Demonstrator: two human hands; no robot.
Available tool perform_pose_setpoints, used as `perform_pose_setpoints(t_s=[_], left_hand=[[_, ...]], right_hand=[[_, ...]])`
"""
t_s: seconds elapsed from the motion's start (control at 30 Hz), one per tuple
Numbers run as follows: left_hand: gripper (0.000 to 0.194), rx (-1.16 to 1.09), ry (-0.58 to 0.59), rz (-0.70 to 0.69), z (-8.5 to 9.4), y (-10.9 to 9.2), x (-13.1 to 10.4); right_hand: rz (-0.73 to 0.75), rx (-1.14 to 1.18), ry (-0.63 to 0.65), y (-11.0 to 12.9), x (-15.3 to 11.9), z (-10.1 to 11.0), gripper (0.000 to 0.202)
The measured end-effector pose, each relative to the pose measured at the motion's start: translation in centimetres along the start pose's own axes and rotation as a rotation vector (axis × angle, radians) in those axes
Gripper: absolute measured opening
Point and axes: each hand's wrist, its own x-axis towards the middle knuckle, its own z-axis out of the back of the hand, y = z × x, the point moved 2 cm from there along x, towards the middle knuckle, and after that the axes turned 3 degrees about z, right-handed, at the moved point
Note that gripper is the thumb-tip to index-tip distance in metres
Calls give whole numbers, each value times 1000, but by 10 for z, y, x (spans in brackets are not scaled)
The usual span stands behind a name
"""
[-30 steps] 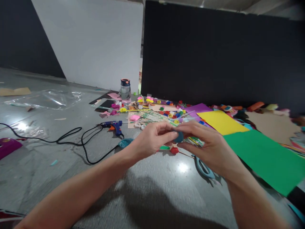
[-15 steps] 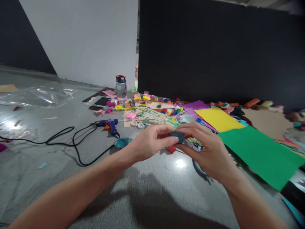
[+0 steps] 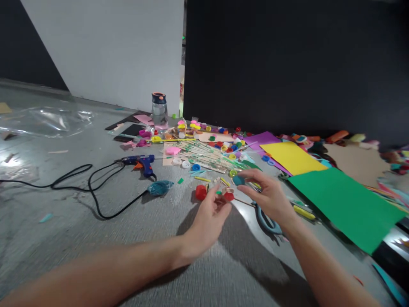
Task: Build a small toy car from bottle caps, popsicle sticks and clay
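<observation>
Grey tabletop (image 3: 32,243). Our right hand (image 3: 266,192) pinches blue disc (image 3: 237,180), just beyond left hand (image 3: 206,221), half-curled at red cap (image 3: 228,196), grip unclear. Craft sticks (image 3: 204,155) beyond both. We should hold disc by rim, steady.

Both forearms bare. Left forearm (image 3: 111,268) enters lower left, a bit blurred, runs nearly flat to the wrist. Left hand (image 3: 204,224) angles up and forward, thumb and index finger spread apart, other fingers mostly hidden. Right forearm (image 3: 322,251) slants in from lower right. Right hand (image 3: 271,196) sits farther forward, fingers bent, thumb opposing in a pinch. Hands apart.
</observation>
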Motion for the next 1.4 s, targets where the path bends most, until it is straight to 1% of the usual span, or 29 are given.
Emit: perform_pose_setpoints(t_s=[0.1, 0.27, 0.33, 0.5, 0.6, 0.87, 1.13, 1.27, 1.4], left_hand=[[69, 7, 18, 6, 2, 5, 5], [65, 109, 62, 16, 3, 2, 11], [58, 134, 81, -10, 3, 1, 12], [29, 190, 105, -51, 2, 1, 13], [23, 194, 107, -66, 2, 1, 13], [22, 212, 97, -63, 1, 2, 13], [25, 220, 94, -76, 3, 1, 12], [27, 189, 95, -76, 2, 1, 13], [23, 156, 113, -77, 1, 2, 13]], right_hand=[[11, -22, 46, -5, -3, -11, 24], [26, -49, 72, -12, -6, -23, 24], [26, -62, 70, -14, -7, -25, 24], [26, -92, 74, -17, -8, -27, 25], [24, -102, 77, -17, -9, -28, 25], [23, -129, 73, -19, -11, -30, 25], [56, -156, 85, -14, -11, -28, 24], [63, -184, 99, -15, -12, -29, 26], [76, -222, 103, -15, -13, -31, 29]])
